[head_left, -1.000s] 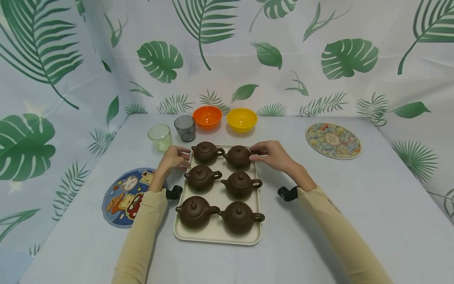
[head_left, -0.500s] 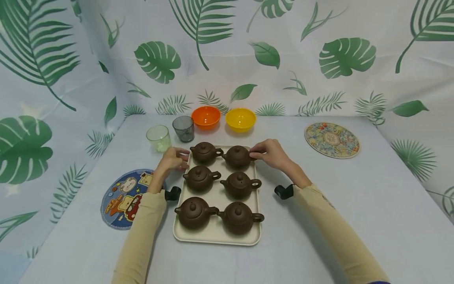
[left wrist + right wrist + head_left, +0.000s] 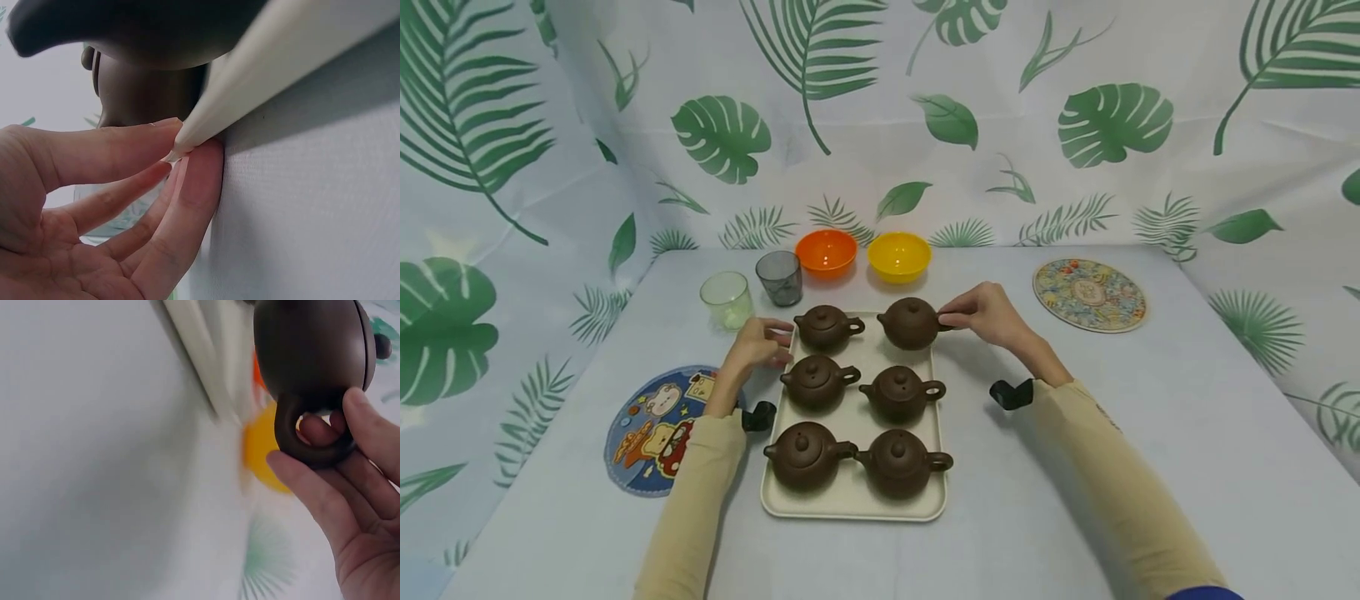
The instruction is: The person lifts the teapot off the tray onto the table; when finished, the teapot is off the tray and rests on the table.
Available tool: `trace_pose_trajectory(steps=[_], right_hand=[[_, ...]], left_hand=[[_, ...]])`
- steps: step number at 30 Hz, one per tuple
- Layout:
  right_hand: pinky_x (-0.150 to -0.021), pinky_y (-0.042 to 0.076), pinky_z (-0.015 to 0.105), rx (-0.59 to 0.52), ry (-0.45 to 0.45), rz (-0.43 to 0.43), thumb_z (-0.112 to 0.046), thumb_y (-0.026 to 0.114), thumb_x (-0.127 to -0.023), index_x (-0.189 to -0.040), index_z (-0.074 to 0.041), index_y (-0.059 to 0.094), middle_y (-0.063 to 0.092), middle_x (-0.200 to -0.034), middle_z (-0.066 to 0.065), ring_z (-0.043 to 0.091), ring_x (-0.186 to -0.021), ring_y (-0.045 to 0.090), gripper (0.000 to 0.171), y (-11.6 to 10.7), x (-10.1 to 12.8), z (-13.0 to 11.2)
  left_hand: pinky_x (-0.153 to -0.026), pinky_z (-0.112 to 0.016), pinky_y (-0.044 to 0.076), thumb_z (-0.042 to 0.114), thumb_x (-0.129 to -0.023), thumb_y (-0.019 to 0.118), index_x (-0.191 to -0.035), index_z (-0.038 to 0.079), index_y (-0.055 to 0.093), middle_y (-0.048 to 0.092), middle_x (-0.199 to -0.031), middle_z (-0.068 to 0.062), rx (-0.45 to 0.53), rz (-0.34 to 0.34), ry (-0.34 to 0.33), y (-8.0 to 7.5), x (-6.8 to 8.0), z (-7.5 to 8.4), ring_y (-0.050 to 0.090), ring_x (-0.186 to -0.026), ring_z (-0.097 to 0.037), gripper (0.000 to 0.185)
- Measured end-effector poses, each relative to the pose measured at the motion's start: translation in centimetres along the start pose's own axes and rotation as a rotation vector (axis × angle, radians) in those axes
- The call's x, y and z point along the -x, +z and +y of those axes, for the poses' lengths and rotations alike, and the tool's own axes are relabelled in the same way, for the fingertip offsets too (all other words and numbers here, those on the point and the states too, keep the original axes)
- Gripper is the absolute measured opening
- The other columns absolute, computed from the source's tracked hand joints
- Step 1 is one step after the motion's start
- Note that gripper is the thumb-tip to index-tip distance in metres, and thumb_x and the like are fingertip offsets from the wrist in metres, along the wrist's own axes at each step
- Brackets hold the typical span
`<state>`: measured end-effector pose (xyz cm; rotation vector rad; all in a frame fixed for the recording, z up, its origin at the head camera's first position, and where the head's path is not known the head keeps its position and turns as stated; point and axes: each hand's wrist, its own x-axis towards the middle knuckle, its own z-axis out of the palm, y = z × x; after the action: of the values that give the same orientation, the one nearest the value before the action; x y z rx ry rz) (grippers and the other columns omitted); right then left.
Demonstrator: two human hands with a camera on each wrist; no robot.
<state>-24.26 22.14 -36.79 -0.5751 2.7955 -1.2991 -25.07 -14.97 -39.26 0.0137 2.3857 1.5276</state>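
My right hand (image 3: 988, 315) holds a dark brown teapot (image 3: 912, 325) by its ring handle (image 3: 290, 434). In the right wrist view a fingertip shows through the handle's loop, and the pot is raised beside the tray's edge. On a cream rectangular tray (image 3: 850, 507) stand several more teapots like it, in two columns, with handles to the right. The left hand (image 3: 752, 350) is at the tray's far left side. Seen from the left wrist, its thumb and fingers pinch the tray's rim (image 3: 250, 81), close to the white tablecloth.
Behind the tray stand an orange bowl (image 3: 826, 255) and a yellow bowl (image 3: 899, 258). A grey glass (image 3: 779, 279) and a greenish glass (image 3: 727, 300) are at the back left. A blue cartoon mat (image 3: 651, 433) lies left, a flowered round mat (image 3: 1090, 294) right.
The right hand has lifted the far right teapot by its handle and moved it slightly right, away from the teapot beside it. The left hand keeps its place at the tray's edge.
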Motion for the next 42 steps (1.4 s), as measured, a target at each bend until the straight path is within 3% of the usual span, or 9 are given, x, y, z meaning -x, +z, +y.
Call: trace_pose_trajectory(steps=[3, 7, 13, 18, 28, 36, 42], right_hand=[[-0.072, 0.058, 0.033, -0.036, 0.018, 0.003, -0.010, 0.070, -0.087, -0.101, 0.005, 0.074, 0.072, -0.091, 0.020, 0.031, -0.082, 0.071, 0.020, -2.3, 0.6, 0.6], [-0.073, 0.059, 0.035, -0.034, 0.044, 0.022, -0.008, 0.068, -0.088, -0.103, 0.009, 0.071, 0.071, -0.094, 0.025, 0.026, -0.078, 0.072, 0.023, -5.6, 1.9, 2.1], [-0.066, 0.056, 0.026, 0.083, 0.134, 0.031, -0.009, 0.068, -0.089, -0.106, 0.012, 0.068, 0.071, -0.093, 0.024, 0.011, -0.071, 0.070, 0.028, -9.8, 5.0, 4.6], [-0.064, 0.057, 0.031, 0.168, 0.198, 0.036, -0.016, 0.069, -0.089, -0.106, 0.009, 0.070, 0.072, -0.093, 0.021, 0.014, -0.072, 0.070, 0.031, -12.0, 7.1, 6.3], [-0.063, 0.052, 0.018, 0.178, 0.229, 0.057, -0.014, 0.069, -0.088, -0.107, 0.011, 0.069, 0.068, -0.102, 0.028, 0.002, -0.071, 0.068, 0.032, -14.1, 9.9, 9.3], [-0.066, 0.051, 0.017, 0.163, 0.290, 0.049, -0.017, 0.070, -0.088, -0.109, 0.009, 0.069, 0.064, -0.112, 0.030, 0.003, -0.075, 0.068, 0.034, -14.2, 10.5, 10.7], [-0.067, 0.053, 0.021, 0.154, 0.328, 0.034, -0.016, 0.069, -0.089, -0.112, 0.011, 0.066, 0.066, -0.109, 0.027, 0.007, -0.076, 0.069, 0.036, -14.1, 10.4, 11.1]], left_hand=[[-0.062, -0.025, 0.057, -0.014, -0.079, 0.061, -0.129, -0.010, 0.054, 0.058, -0.112, -0.030, -0.002, 0.001, -0.001, 0.0, 0.1, 0.0, 0.061, -0.067, -0.012, 0.050], [-0.062, -0.025, 0.057, -0.014, -0.079, 0.060, -0.129, -0.009, 0.053, 0.059, -0.111, -0.028, -0.006, 0.006, -0.004, 0.0, 0.2, -0.1, 0.061, -0.068, -0.012, 0.050], [-0.063, -0.025, 0.057, -0.013, -0.080, 0.061, -0.129, -0.010, 0.053, 0.059, -0.108, -0.026, -0.006, -0.001, 0.007, 0.0, 0.3, 0.0, 0.061, -0.068, -0.012, 0.050], [-0.062, -0.026, 0.057, -0.014, -0.080, 0.060, -0.129, -0.010, 0.053, 0.059, -0.107, -0.027, -0.015, 0.000, 0.010, -0.2, 0.3, -0.1, 0.060, -0.065, -0.011, 0.050], [-0.062, -0.026, 0.057, -0.014, -0.078, 0.063, -0.128, -0.010, 0.054, 0.061, -0.104, -0.025, -0.012, -0.004, 0.008, 0.0, 0.0, -0.2, 0.061, -0.065, -0.011, 0.051], [-0.061, -0.025, 0.057, -0.014, -0.080, 0.061, -0.130, -0.010, 0.052, 0.059, -0.107, -0.028, -0.030, -0.010, 0.002, 0.1, 0.1, -0.2, 0.061, -0.065, -0.011, 0.051], [-0.061, -0.024, 0.056, -0.013, -0.080, 0.061, -0.131, -0.010, 0.051, 0.059, -0.107, -0.027, -0.021, -0.017, 0.002, 0.0, 0.2, -0.1, 0.060, -0.065, -0.009, 0.052]])
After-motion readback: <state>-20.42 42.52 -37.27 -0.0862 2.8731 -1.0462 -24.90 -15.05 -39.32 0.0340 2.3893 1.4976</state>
